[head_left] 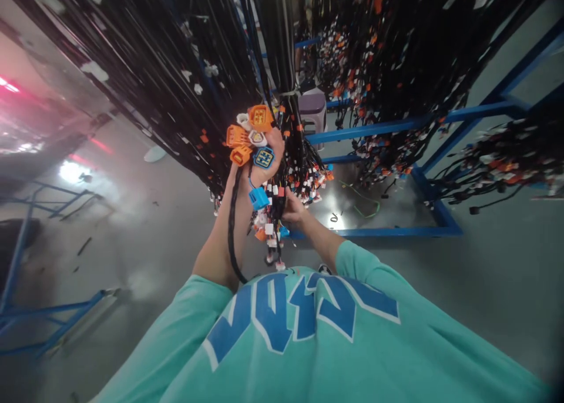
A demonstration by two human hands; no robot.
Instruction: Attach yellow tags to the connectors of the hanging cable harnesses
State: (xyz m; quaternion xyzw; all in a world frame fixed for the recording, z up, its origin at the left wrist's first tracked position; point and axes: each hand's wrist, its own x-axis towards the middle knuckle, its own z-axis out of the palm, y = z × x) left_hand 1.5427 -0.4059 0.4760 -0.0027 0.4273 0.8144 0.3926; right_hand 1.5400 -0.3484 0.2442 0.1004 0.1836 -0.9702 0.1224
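My left hand (267, 163) is raised in front of me and closed around a bundle of black wire harness cables (282, 62) that hang from above. Orange, white and blue plastic connectors (247, 134) stick out around its fingers. A blue connector (258, 197) dangles just below the hand. My right hand (293, 208) is lower and to the right, gripping a cluster of small white, red and orange connectors (272, 227) at the bundle's lower end. A black cable loop (231, 227) hangs along my left forearm.
Dense black wire harnesses with coloured connectors hang on blue metal racks (388, 127) at left, centre and right. A grey stool (312, 106) stands behind the bundle. A blue frame (26, 315) is at lower left. The floor (484, 274) is grey with wire scraps.
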